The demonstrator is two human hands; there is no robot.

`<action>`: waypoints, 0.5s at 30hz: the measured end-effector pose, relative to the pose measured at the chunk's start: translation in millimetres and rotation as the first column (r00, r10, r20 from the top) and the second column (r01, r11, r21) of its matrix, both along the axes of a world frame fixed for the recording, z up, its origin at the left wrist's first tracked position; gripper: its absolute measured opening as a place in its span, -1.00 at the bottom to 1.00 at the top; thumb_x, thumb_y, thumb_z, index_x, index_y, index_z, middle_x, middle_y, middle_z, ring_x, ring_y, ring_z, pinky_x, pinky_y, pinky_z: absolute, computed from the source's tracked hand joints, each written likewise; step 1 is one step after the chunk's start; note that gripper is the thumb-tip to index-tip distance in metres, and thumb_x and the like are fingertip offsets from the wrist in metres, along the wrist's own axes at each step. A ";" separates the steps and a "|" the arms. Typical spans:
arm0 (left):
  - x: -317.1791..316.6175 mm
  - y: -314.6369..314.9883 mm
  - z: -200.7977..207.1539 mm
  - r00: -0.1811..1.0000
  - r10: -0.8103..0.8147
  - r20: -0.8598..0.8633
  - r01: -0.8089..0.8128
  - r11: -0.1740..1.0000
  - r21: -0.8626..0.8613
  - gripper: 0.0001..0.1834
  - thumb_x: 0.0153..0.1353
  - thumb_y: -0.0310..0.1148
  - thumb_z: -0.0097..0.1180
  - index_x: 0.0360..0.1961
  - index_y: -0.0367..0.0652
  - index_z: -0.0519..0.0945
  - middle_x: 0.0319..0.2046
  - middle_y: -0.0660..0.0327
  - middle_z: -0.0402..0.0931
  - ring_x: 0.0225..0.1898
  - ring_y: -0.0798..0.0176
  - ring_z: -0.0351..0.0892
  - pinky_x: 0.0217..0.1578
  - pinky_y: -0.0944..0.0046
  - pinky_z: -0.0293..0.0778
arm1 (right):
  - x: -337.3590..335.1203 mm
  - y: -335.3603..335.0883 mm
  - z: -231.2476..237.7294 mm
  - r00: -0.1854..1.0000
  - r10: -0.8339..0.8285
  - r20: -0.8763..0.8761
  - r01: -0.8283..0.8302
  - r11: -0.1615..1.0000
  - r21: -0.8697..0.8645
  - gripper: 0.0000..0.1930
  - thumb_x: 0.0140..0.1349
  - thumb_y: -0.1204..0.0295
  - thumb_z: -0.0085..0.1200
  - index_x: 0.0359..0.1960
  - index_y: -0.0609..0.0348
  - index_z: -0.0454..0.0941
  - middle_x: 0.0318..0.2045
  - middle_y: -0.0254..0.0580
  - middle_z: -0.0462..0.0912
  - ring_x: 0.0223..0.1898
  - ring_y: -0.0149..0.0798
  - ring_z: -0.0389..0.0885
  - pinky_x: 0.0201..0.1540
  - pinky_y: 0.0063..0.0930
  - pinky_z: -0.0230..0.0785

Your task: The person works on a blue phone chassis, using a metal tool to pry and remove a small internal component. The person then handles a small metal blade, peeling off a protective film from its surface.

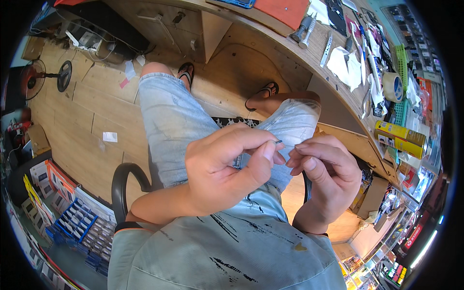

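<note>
My left hand point(232, 166) is raised over my lap, its thumb and forefinger pinched on a tiny dark piece point(279, 142). Only the piece's tip shows, too small to name its kind. Close by on the right, my right hand point(328, 169) is curled, with the thumb against the bent fingers. Whatever those fingers may hold is hidden. A narrow gap separates the fingertips of the two hands.
A wooden workbench point(270, 41) curves along the far right. On it lie screwdrivers point(305, 31), white paper scraps point(345, 65), a tape roll point(392, 87) and a yellow spray can point(401, 138). A chair armrest point(126, 186) and a blue compartment box point(76, 218) are at left.
</note>
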State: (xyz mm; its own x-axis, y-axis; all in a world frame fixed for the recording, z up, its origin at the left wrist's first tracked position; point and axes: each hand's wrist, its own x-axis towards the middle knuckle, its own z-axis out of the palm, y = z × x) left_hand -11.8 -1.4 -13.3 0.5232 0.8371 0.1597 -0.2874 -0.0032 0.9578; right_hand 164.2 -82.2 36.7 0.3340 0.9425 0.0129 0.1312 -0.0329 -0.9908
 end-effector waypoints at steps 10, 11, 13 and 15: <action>3.3 -0.3 2.5 0.994 -0.035 0.107 0.062 0.964 -0.260 -0.81 0.46 -0.55 -0.03 -0.13 -0.46 0.60 -0.33 -0.01 0.66 -0.35 0.18 0.74 -0.28 0.21 0.69 | 0.7 -2.3 3.8 0.993 0.027 0.118 -0.021 0.998 -0.052 -0.64 0.23 0.67 0.22 0.09 0.37 0.67 -0.30 -0.08 0.63 -0.37 -0.31 0.67 -0.38 -0.56 0.53; 3.8 0.7 3.7 0.991 -0.043 0.129 0.083 0.941 -0.327 -0.80 0.47 -0.53 -0.03 -0.15 -0.46 0.60 -0.34 0.00 0.66 -0.36 0.17 0.74 -0.29 0.20 0.69 | 5.1 -2.1 0.9 0.986 0.064 0.152 -0.060 0.998 -0.029 -0.62 0.25 0.66 0.21 0.13 0.40 0.63 -0.32 -0.06 0.63 -0.40 -0.28 0.68 -0.41 -0.56 0.54; 4.9 3.5 7.4 0.983 -0.052 0.174 0.127 0.881 -0.455 -0.78 0.48 -0.48 -0.03 -0.18 -0.44 0.60 -0.37 0.01 0.65 -0.39 0.15 0.73 -0.30 0.17 0.68 | 4.8 -2.4 0.1 0.990 0.047 0.135 -0.042 0.998 -0.037 -0.59 0.24 0.66 0.22 0.15 0.46 0.59 -0.36 -0.03 0.63 -0.43 -0.25 0.69 -0.42 -0.55 0.55; 4.8 5.1 9.0 0.986 -0.053 0.155 0.120 0.877 -0.465 -0.78 0.48 -0.48 -0.03 -0.19 -0.44 0.61 -0.37 0.02 0.65 -0.41 0.13 0.73 -0.33 0.19 0.67 | -5.5 -2.4 3.2 0.997 -0.066 0.038 0.070 0.992 -0.108 -0.59 0.20 0.68 0.25 0.12 0.50 0.57 -0.38 -0.02 0.65 -0.43 -0.24 0.70 -0.40 -0.52 0.56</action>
State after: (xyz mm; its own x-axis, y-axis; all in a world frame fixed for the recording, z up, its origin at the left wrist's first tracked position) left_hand -7.0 3.7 -4.3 0.5992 0.7825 -0.1692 -0.3901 0.4700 0.7918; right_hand 158.7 -84.6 39.9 0.3986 0.9139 -0.0768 0.1583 -0.1511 -0.9758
